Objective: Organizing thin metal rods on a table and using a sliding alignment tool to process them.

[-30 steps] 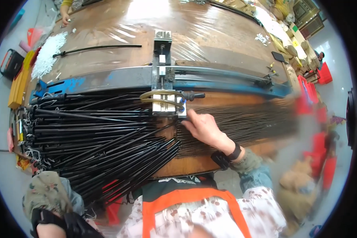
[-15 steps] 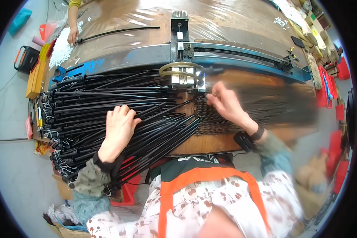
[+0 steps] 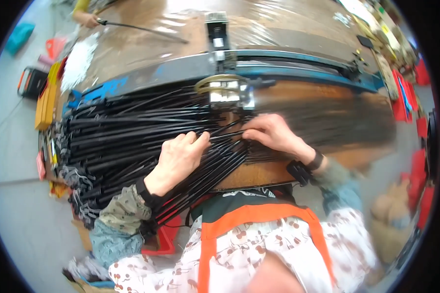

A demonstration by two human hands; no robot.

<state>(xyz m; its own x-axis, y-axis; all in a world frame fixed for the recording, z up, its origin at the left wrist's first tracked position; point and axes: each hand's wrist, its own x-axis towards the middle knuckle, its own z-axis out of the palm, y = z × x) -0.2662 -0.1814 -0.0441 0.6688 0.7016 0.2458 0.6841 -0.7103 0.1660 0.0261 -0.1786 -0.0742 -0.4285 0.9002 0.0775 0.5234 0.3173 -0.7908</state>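
Long black rods (image 3: 127, 129) lie side by side in a thick layer across the left half of the bench. My left hand (image 3: 178, 158) is closed over them, thumb and fingers gripping one black rod near its right end. The fingers of my right hand (image 3: 274, 134) are pinched together at that rod's tip; what they hold is too small and blurred to name. Beyond my hands stands a metal clamping head (image 3: 225, 93) with a looped yellowish hose (image 3: 220, 80). Thin dark springs (image 3: 327, 122) are spread under and right of my right hand, smeared in the picture.
A blue-grey metal rail (image 3: 303, 71) runs across the bench behind the clamp. At the far left, another person's hand (image 3: 88, 19) holds a black rod (image 3: 144, 30) beside a pile of small white pieces (image 3: 80, 61). Red bins (image 3: 401, 97) stand at the right.
My left hand has moved right and closed on a rod. My right hand has come down from the clamp to the rod's tip. The other person's hand has lifted a rod away.
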